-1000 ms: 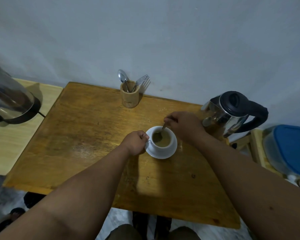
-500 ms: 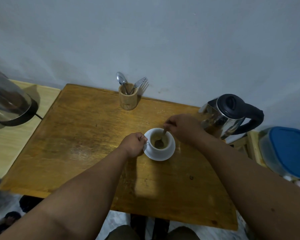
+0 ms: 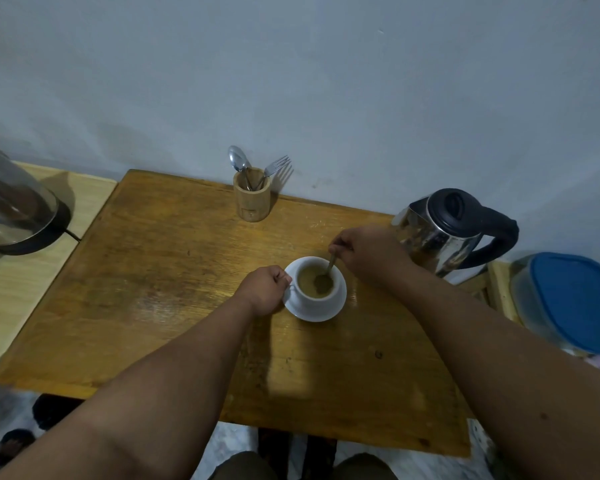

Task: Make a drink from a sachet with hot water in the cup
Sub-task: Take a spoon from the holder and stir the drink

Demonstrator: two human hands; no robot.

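Wooden table [image 3: 174,292] against pale wall. White cup [image 3: 321,297] on saucer [image 3: 326,313] near table middle, tan drink inside. Since half second ago, spoon [image 3: 328,271] bowl shifted toward cup's right side, froth patch moved; cup not displaced. My left hand [image 3: 265,294] fisted, fingers pinching cup handle. My right hand [image 3: 368,252] arched over rim, fingertips clamped on spoon stem. Steel kettle [image 3: 440,233] just right of my wrist. Bamboo holder [image 3: 252,199] with spoon, fork at back.

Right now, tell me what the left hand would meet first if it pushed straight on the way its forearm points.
The left hand already grips the cup by its handle, so it would push the cup, probably sliding it and its saucer toward the kettle.
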